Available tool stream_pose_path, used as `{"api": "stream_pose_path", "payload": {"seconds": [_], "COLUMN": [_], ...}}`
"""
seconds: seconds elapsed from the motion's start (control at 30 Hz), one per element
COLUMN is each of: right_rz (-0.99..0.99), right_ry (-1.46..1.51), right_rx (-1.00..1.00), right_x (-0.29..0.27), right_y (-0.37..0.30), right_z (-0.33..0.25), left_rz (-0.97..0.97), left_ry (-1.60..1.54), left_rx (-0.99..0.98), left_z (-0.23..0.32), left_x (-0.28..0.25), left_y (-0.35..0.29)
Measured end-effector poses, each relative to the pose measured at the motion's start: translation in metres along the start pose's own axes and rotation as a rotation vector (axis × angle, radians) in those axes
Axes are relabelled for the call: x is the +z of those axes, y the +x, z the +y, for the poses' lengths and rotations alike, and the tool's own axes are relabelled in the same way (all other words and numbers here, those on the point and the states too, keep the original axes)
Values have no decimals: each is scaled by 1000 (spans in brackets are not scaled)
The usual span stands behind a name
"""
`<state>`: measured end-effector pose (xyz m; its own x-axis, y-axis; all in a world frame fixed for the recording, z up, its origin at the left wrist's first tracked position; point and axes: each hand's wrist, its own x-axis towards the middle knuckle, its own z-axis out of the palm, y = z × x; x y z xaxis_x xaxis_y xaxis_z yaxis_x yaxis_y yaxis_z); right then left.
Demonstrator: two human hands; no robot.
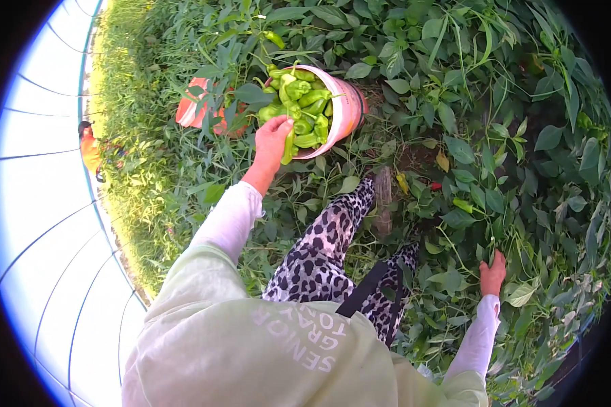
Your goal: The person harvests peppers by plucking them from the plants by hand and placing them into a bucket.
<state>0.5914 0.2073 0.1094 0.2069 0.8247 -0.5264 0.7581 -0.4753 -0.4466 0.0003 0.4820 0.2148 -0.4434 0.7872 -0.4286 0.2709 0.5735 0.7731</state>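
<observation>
Far to the left of the bucket (347,112) rises a white, curved covering (44,176) crossed by dark ribs. Along its edge, still well apart from the bucket, is another person in orange (89,150). Closer, just left of the bucket and partly behind leaves, sits a red-orange container (193,103).

The left hand (271,141) is at the bucket's near left rim, its fingers together, pinched on the upper end of a slim green pepper (288,146) that hangs at that rim. The bucket itself is pinkish and filled with green peppers (315,107), their tops showing at its mouth.

On the wearer's side of the bucket are leopard-print trousers (316,254). To the bucket's right, on the ground, lie a yellow piece (402,182) and, beyond it, a small red one (436,186). Farther right and nearer the wearer, a light green pepper (462,205) shows among leaves. The right hand (493,273) is well to the bucket's right, reaching into the foliage (523,294); whether its fingers are closed on anything I cannot tell.
</observation>
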Motion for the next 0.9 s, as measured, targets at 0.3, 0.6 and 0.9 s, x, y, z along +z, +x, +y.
{"api": "stream_pose_path", "payload": {"seconds": [0.3,0.6,0.9], "right_rz": [85,104,250], "right_ry": [70,147,266], "right_rx": [141,268,94], "right_x": [5,-18,-22], "right_y": [-39,-51,-75], "right_z": [29,3,21], "left_rz": [255,143,-436], "left_ry": [150,344,422], "left_rx": [-141,-115,-154], "left_z": [-66,-64,48], "left_x": [-33,-41,72], "left_y": [75,59,-134]}}
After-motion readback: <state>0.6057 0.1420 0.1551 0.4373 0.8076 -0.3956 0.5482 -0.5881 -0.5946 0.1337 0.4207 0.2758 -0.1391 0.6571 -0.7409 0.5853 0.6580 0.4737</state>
